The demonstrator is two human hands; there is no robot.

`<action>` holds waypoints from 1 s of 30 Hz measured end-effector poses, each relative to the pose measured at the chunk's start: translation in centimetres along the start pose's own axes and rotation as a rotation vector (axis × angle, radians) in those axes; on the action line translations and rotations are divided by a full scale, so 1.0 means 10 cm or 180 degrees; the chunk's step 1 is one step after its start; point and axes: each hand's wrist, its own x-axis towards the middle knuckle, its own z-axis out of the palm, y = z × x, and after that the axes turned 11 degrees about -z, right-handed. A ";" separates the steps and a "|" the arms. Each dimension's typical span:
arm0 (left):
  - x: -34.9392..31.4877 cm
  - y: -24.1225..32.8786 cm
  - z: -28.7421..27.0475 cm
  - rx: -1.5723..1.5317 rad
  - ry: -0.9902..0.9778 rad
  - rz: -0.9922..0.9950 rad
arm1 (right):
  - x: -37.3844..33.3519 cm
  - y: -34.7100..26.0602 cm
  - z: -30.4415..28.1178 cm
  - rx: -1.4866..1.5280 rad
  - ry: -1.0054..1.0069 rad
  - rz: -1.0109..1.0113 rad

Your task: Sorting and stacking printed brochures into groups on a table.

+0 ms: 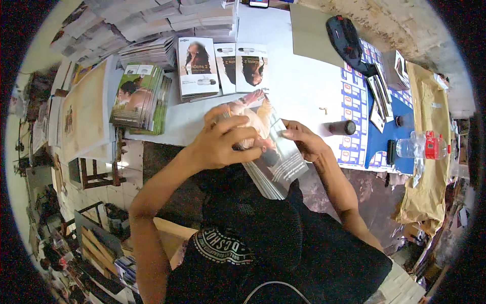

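A fanned stack of printed brochures (277,161) with a person's picture on the cover is held tilted in front of my body, just past the table's near edge. My left hand (223,136) grips the stack from its left and upper side, fingers curled over the cover. On the right edge, my right hand (305,142) pinches the sheets with its thumb on top; its other fingers are partly hidden. Beyond the hands stand a pile of white-covered brochures (198,68) and two narrower piles beside it. A green-covered brochure pile (132,99) lies to the left.
Tall bundles of paper (152,23) line the back left. On the right are a dark cylinder (342,127), a clear bottle with a red label (422,146), a black pouch (344,43) and brown wrapping paper (422,167). A phone (258,3) lies at the far edge.
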 end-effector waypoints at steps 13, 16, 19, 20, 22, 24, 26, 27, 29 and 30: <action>-0.04 -0.10 0.35 -0.5825 0.0329 -0.4208 | 0.24 -0.24 -0.04 -0.1484 0.0921 -0.1207; 0.11 -0.06 0.23 -0.3815 0.0089 -0.3759 | 0.21 -0.24 0.04 -0.1361 0.0652 -0.1809; 0.17 -0.01 0.08 -0.3772 0.0293 -0.3349 | 0.12 -0.13 0.05 -0.1482 0.0477 -0.2198; 0.22 0.02 -0.04 -0.3761 0.0297 -0.3341 | 0.08 -0.10 0.08 -0.1354 0.0558 -0.2173; 0.30 0.07 -0.29 -0.2354 -0.0346 -0.3083 | -0.01 0.03 -0.04 -0.1692 0.0673 -0.1684; 0.36 0.15 -0.41 -0.2009 -0.0230 -0.2832 | -0.06 0.34 -0.22 -0.0803 0.0700 -0.1458; 0.35 0.15 -0.48 -0.0837 -0.0075 -0.1087 | -0.09 0.53 -0.32 0.0951 0.0731 -0.0926; 0.32 0.18 -0.51 -0.0589 -0.0217 -0.0740 | -0.01 0.42 -0.13 0.0649 0.1040 -0.0353; 0.28 0.15 -0.50 -0.0578 -0.0382 -0.0485 | 0.00 0.12 0.12 0.1280 0.0798 0.0301; 0.25 0.13 -0.50 -0.0582 -0.0559 -0.0220 | -0.05 0.04 0.11 0.2230 0.0240 0.0372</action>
